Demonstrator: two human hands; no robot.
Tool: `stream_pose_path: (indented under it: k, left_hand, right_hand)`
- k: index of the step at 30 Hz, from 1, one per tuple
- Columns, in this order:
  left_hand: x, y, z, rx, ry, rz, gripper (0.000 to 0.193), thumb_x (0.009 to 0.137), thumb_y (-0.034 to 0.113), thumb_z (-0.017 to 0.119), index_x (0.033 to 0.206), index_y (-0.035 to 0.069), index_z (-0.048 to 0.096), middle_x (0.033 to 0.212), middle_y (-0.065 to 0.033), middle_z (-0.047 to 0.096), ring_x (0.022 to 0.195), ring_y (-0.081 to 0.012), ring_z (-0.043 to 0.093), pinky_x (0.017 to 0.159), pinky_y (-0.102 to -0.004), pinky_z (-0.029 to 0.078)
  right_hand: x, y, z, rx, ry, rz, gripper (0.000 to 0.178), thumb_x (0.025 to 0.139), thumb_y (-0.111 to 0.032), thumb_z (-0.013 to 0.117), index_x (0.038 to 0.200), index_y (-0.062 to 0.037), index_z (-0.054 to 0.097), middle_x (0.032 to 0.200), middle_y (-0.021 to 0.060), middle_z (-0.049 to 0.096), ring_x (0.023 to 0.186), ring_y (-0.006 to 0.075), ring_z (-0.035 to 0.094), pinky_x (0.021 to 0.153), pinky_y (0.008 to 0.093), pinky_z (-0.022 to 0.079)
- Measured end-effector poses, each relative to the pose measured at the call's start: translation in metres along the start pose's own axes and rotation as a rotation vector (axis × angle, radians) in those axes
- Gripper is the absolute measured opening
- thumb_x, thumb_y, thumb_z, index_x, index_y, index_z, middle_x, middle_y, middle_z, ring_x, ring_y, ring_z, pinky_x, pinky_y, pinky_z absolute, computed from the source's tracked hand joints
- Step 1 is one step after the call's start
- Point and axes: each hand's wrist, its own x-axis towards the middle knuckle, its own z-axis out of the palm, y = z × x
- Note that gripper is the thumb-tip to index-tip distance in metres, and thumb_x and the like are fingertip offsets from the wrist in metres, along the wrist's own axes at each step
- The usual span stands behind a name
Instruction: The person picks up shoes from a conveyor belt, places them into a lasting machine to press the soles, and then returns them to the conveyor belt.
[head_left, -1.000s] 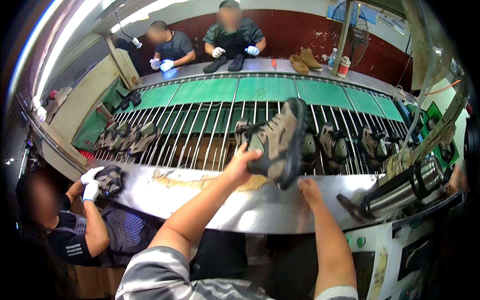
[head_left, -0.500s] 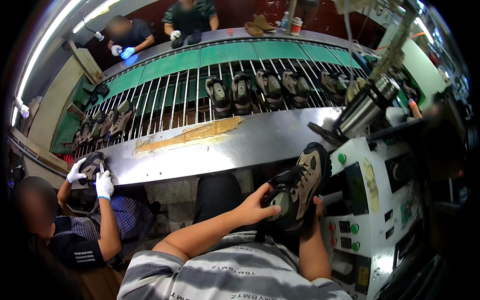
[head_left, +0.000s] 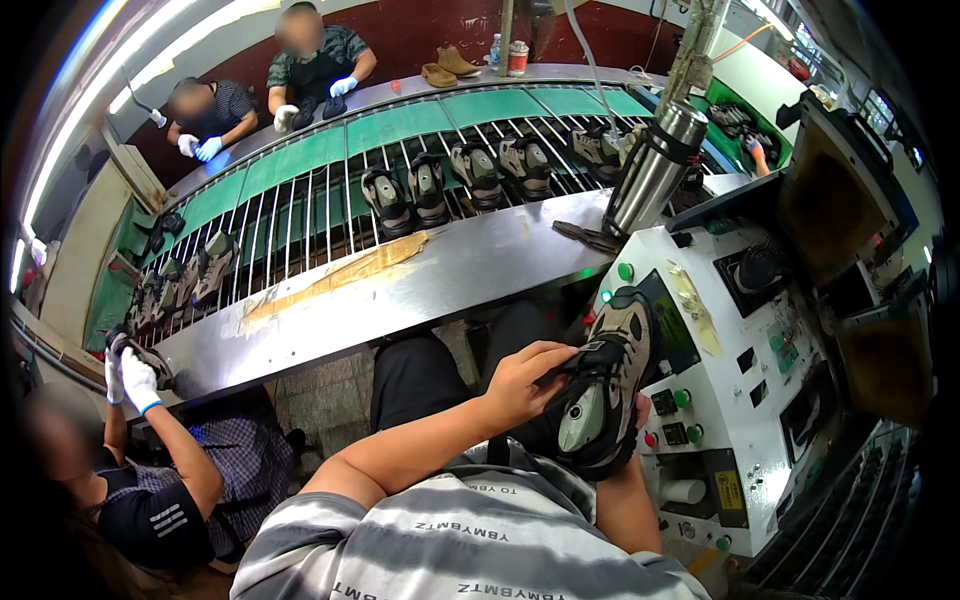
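A tan and black sneaker [head_left: 627, 325] is held up over my lap, its toe pointing away from me. Inside its opening sits a pale green shoe last [head_left: 577, 416]. My left hand [head_left: 522, 384] pinches the shoe's dark tongue [head_left: 590, 357] from the left side and lifts it toward me. From the right and below, my right hand [head_left: 642, 410] supports the shoe; only fingertips and wrist show, as the shoe hides the rest.
Beyond a metal ledge [head_left: 480, 268], several sneakers [head_left: 476, 172] stand on a roller conveyor [head_left: 330, 200]. A steel thermos [head_left: 655, 165] stands at the ledge's right end. A white control machine [head_left: 735, 400] is on my right. A gloved co-worker [head_left: 170, 470] handles a shoe at left; two others work across.
My view has turned right. My left hand has gone from the shoe's heel opening to its tongue, which is now raised, baring more of the last. The left co-worker's shoe has turned.
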Motion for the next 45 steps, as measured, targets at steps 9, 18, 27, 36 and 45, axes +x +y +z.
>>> stream_pose_path:
  k: [9, 18, 27, 36, 45]
  left_hand:
    - [-0.008, -0.004, 0.008, 0.006, -0.222, -0.001, 0.022, 0.072, -0.001, 0.072, 0.092, 0.003, 0.062, 0.083, -0.0121, 0.063, 0.074, -0.029, 0.064, 0.064, -0.0319, 0.05]
    - [-0.002, -0.01, 0.023, -0.21, -0.331, -0.063, 0.024, 0.072, -0.002, 0.067, 0.093, 0.003, 0.057, 0.089, -0.0091, 0.061, 0.08, -0.0237, 0.063, 0.069, -0.0325, 0.05]
    - [0.001, 0.006, 0.055, -0.263, -0.417, -0.318, 0.014, 0.082, 0.009, 0.067, 0.088, 0.003, 0.056, 0.081, -0.0055, 0.057, 0.07, -0.0165, 0.053, 0.065, -0.0288, 0.043]
    - [0.024, -0.045, 0.097, -0.738, -0.989, -1.021, 0.006, 0.08, 0.005, 0.062, 0.085, 0.005, 0.058, 0.08, -0.0022, 0.061, 0.077, -0.0132, 0.06, 0.073, -0.0284, 0.05]
    - [-0.046, -0.119, 0.186, -0.456, -1.019, -0.868, 0.004, 0.084, 0.005, 0.057, 0.087, 0.003, 0.058, 0.074, -0.004, 0.06, 0.066, -0.0139, 0.058, 0.061, -0.0284, 0.048]
  right_hand:
    - [-0.03, -0.013, -0.026, 0.095, 0.003, -0.075, 0.069, 0.083, -0.047, 0.057, 0.136, -0.0042, 0.045, 0.128, 0.0155, 0.056, 0.115, 0.032, 0.055, 0.105, 0.0425, 0.04]
    - [-0.058, -0.027, -0.049, -0.088, 0.108, 0.029, 0.07, 0.081, -0.042, 0.055, 0.138, -0.0039, 0.041, 0.131, 0.0152, 0.053, 0.117, 0.0303, 0.053, 0.103, 0.0417, 0.042]
    - [-0.08, -0.039, -0.055, -0.354, 0.136, -0.098, 0.069, 0.075, -0.025, 0.058, 0.136, 0.0018, 0.04, 0.129, 0.0184, 0.053, 0.113, 0.0319, 0.056, 0.098, 0.0422, 0.045]
    - [-0.111, -0.056, -0.041, -0.173, 0.182, -0.133, 0.076, 0.07, -0.019, 0.063, 0.137, 0.0024, 0.036, 0.127, 0.0197, 0.053, 0.113, 0.0344, 0.056, 0.099, 0.0445, 0.045]
    - [-0.175, -0.139, -0.016, -0.068, 0.029, -0.564, 0.073, 0.074, -0.026, 0.061, 0.139, -0.0025, 0.037, 0.136, 0.0174, 0.046, 0.123, 0.035, 0.047, 0.108, 0.0465, 0.036]
